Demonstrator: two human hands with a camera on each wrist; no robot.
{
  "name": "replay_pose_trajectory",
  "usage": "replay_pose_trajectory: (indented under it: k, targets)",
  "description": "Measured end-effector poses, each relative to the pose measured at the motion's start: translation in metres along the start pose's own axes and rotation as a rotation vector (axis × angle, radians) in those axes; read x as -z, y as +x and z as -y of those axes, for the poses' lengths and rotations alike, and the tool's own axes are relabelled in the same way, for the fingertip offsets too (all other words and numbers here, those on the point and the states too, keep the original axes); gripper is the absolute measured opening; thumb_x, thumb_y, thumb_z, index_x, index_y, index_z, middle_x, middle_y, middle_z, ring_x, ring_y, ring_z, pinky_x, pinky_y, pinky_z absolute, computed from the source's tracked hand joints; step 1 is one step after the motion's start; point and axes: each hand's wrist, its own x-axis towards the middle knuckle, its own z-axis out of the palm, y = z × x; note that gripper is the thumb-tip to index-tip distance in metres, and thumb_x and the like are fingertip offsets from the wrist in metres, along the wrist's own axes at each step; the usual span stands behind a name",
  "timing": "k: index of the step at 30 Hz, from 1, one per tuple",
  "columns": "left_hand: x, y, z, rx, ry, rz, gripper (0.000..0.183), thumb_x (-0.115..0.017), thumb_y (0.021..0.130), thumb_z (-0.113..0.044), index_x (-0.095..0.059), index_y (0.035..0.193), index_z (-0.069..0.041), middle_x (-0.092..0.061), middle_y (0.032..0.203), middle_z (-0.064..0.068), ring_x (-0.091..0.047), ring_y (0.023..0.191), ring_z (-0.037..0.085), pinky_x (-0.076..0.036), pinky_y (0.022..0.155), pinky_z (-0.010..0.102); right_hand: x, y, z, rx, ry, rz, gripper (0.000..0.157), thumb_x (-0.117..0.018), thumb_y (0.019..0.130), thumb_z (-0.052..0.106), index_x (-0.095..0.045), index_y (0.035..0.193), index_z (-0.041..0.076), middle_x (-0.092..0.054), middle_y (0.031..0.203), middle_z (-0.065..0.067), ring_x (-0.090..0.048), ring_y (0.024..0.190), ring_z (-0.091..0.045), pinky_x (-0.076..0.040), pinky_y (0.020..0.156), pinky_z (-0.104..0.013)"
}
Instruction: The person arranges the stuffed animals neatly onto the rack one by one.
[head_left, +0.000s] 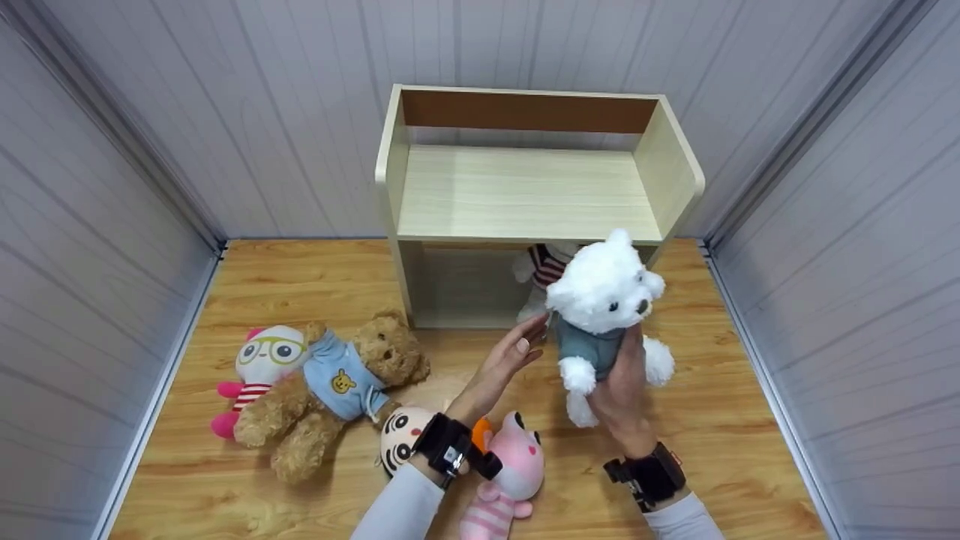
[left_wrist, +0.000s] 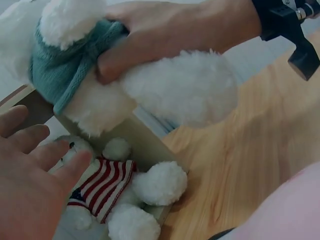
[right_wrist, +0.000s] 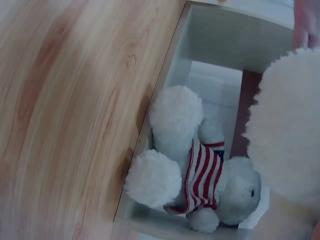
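Observation:
A white teddy bear (head_left: 604, 289) in a grey-green knitted top is held up by my right hand (head_left: 624, 386), which grips it round the lower body; the left wrist view shows the thumb pressed against its teal-looking knit (left_wrist: 75, 60). My left hand (head_left: 510, 364) hovers just left of the bear, fingers extended and holding nothing. Behind them, a second white bear (head_left: 547, 266) in a red-striped top sits at the right of the shelf's lower compartment. Its striped top (right_wrist: 202, 175) and feet show clearly in the right wrist view, where the held bear's fur hides much of my right hand.
The pale wooden shelf (head_left: 525, 195) stands against the back wall. On the wooden floor (head_left: 720, 450) at left lie a brown teddy bear (head_left: 345, 375) and a doll with glasses (head_left: 270, 356). A round-faced doll (head_left: 401, 439) and a pink plush (head_left: 514, 465) lie by my left forearm.

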Motion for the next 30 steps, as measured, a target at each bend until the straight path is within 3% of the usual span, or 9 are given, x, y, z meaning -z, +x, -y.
replay_pose_trajectory:
  k: [4, 9, 15, 21, 25, 28, 30]
  targets:
    - [-0.003, 0.0, 0.001, -0.004, 0.009, 0.021, 0.098, -0.048, 0.098, -0.071, -0.026, 0.162, 0.0, -0.026, 0.168, 0.019, -0.031, 0.152, 0.036, -0.028, 0.122, 0.056, -0.005, -0.004, 0.002, 0.049, -0.082, -0.009, 0.088, -0.059, 0.097, 0.047, -0.025, 0.16, -0.004, -0.041, 0.156, -0.028, -0.045, 0.138, -0.044, -0.034, 0.117, -0.049]
    - [-0.006, -0.001, 0.001, -0.016, 0.017, -0.003, 0.101, -0.049, 0.099, -0.07, -0.024, 0.161, 0.005, -0.026, 0.167, 0.024, -0.032, 0.151, 0.035, -0.028, 0.121, 0.056, -0.009, -0.004, 0.004, 0.105, -0.149, -0.027, 0.085, -0.054, 0.1, 0.047, -0.028, 0.154, -0.013, -0.045, 0.148, -0.036, -0.05, 0.13, -0.05, -0.04, 0.111, -0.053]
    - [-0.008, -0.002, -0.002, 0.015, 0.073, -0.034, 0.103, -0.051, 0.097, -0.07, -0.02, 0.162, 0.005, -0.023, 0.168, 0.023, -0.029, 0.152, 0.036, -0.027, 0.123, 0.054, -0.013, 0.001, 0.006, 0.141, -0.105, 0.0, 0.09, -0.06, 0.099, 0.05, -0.027, 0.156, -0.012, -0.047, 0.15, -0.03, -0.052, 0.131, -0.043, -0.039, 0.114, -0.044]
    - [-0.009, -0.004, -0.002, 0.079, 0.084, -0.035, 0.128, -0.07, 0.082, -0.076, -0.009, 0.164, 0.002, -0.013, 0.171, 0.021, -0.021, 0.155, 0.031, -0.023, 0.125, 0.042, -0.016, 0.001, 0.007, 0.16, -0.102, 0.084, 0.097, -0.069, 0.092, 0.05, -0.029, 0.156, -0.011, -0.052, 0.143, -0.029, -0.056, 0.124, -0.042, -0.043, 0.106, -0.051]
    - [-0.009, -0.003, 0.0, 0.084, 0.091, -0.006, 0.127, -0.09, 0.079, -0.044, -0.004, 0.168, -0.014, -0.015, 0.172, 0.011, -0.027, 0.153, 0.025, -0.026, 0.123, 0.039, -0.017, 0.0, 0.006, 0.187, -0.082, 0.138, 0.099, -0.071, 0.092, 0.048, -0.025, 0.157, -0.012, -0.045, 0.15, -0.031, -0.051, 0.13, -0.044, -0.04, 0.111, -0.052]
    - [-0.009, 0.0, 0.003, 0.053, 0.102, -0.002, 0.124, -0.09, 0.079, -0.014, -0.005, 0.168, -0.027, -0.022, 0.171, 0.005, -0.035, 0.149, 0.024, -0.029, 0.122, 0.041, -0.017, -0.003, 0.006, 0.235, -0.087, 0.16, 0.106, -0.069, 0.094, 0.056, -0.022, 0.156, -0.015, -0.036, 0.155, -0.037, -0.044, 0.137, -0.048, -0.033, 0.119, -0.05]
    - [-0.008, 0.0, 0.004, 0.034, 0.131, -0.024, 0.122, -0.088, 0.079, -0.006, -0.007, 0.168, -0.03, -0.027, 0.168, 0.004, -0.039, 0.147, 0.024, -0.031, 0.121, 0.042, -0.016, -0.004, 0.006, 0.256, -0.094, 0.178, 0.11, -0.065, 0.093, 0.064, -0.02, 0.157, -0.014, -0.032, 0.157, -0.038, -0.04, 0.141, -0.049, -0.028, 0.122, -0.046]
